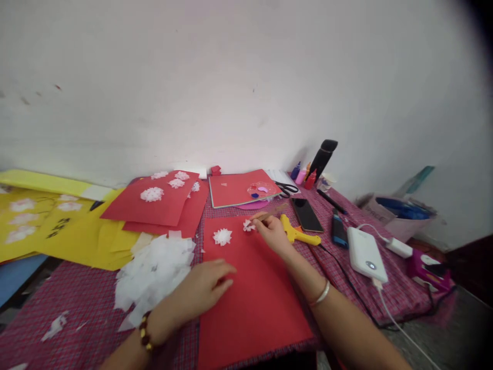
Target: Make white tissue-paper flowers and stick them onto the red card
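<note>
Here the right grip (pixel 272 234) pinches a brown stick (pixel 278 209) just beside a small white flower (pixel 247 225); left grip (pixel 201 289) loose.

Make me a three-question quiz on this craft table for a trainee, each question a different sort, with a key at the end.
1. Multiple choice: what are the fingertips of the right hand closest to?
a) the scissors
b) the smaller white flower
c) the power bank
2. True or false: a beaded bracelet is worn on the wrist of the left hand.
3. Fill in: on the red sheet beneath the hands, the larger white flower lies to the ____ of the smaller one, as the camera sees it.

Key: 1 b; 2 true; 3 left.
</note>
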Motion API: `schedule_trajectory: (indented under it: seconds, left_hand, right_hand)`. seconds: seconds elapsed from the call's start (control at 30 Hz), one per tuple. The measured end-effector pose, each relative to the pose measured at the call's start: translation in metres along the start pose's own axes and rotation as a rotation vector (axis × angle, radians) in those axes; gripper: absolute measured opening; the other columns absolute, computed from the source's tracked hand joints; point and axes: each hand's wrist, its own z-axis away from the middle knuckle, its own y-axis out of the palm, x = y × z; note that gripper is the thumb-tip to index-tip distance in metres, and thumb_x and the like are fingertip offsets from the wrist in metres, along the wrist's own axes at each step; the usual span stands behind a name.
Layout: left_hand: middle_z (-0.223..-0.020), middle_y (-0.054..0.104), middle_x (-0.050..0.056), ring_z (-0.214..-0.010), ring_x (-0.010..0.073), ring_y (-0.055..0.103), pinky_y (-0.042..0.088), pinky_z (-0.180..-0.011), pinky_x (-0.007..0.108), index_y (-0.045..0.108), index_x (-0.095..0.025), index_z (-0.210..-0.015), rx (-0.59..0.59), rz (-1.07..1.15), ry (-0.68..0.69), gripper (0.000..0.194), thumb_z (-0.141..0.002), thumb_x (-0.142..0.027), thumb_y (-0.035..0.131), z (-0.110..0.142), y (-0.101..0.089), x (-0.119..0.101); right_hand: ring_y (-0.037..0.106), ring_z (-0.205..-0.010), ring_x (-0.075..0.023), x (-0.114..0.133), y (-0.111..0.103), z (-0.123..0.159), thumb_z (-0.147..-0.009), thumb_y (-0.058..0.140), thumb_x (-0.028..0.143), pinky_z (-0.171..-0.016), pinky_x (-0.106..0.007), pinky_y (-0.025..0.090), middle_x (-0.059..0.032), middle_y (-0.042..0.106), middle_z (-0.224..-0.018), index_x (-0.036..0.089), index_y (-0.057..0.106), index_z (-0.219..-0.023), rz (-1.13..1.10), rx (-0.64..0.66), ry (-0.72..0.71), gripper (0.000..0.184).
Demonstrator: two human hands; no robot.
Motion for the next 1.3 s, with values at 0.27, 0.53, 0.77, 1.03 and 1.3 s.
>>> schedule_trajectory:
  seconds: [0.27,0.53,0.77,1.03,1.3]
  left_hand:
    - [-0.068,0.058,-0.002,-0.065,0.0116,0.051,0.04,-0.06,0.023,0.056,-0.017,-0.074,-0.221,0.051,-0.301,0.016,-0.084,-0.025,0.046,0.047,-0.063,0.028]
    - [-0.115,0.055,0.006,-0.109,0.0209,0.046,0.039,-0.093,0.039,0.053,-0.023,-0.112,0.058,-0.232,-0.161,0.037,-0.081,-0.007,0.041,0.1,-0.024,0.023]
    - [-0.101,0.057,0.005,-0.097,0.0197,0.049,0.042,-0.087,0.037,0.058,-0.02,-0.102,0.079,-0.263,-0.161,0.025,-0.084,-0.01,0.043,0.087,-0.012,0.027]
    - [-0.093,0.057,0.006,-0.091,0.0185,0.05,0.044,-0.083,0.035,0.058,-0.017,-0.09,-0.053,-0.139,-0.15,0.017,-0.084,-0.011,0.044,0.081,-0.012,0.033]
    - [-0.108,0.051,0.006,-0.103,0.0201,0.046,0.04,-0.089,0.036,0.055,-0.022,-0.103,0.042,-0.101,-0.13,0.038,-0.072,-0.001,0.046,0.068,-0.014,0.028]
  right_hand:
    - [0.05,-0.055,-0.0109,0.023,0.037,0.04,-0.082,0.046,0.026,-0.05,-0.021,0.042,-0.001,0.055,-0.068,0.017,0.059,-0.083,-0.226,0.589,0.08,0.016]
    - [0.049,-0.053,-0.0091,0.026,0.053,0.051,-0.081,0.045,0.02,-0.051,-0.02,0.041,0.0017,0.052,-0.064,0.017,0.056,-0.079,-0.29,0.775,0.127,0.011]
    - [0.05,-0.051,-0.0084,0.027,0.05,0.05,-0.08,0.048,0.021,-0.049,-0.02,0.043,0.0019,0.052,-0.063,0.017,0.057,-0.08,-0.313,0.767,0.174,0.01]
    - [0.048,-0.05,-0.0073,0.031,0.046,0.046,-0.082,0.048,0.025,-0.05,-0.02,0.042,0.0009,0.052,-0.066,0.013,0.055,-0.085,-0.309,0.781,0.217,0.014]
    - [0.047,-0.052,-0.0074,0.029,0.047,0.047,-0.082,0.049,0.025,-0.051,-0.02,0.041,0.0013,0.052,-0.066,0.014,0.055,-0.08,-0.353,0.771,0.148,0.013]
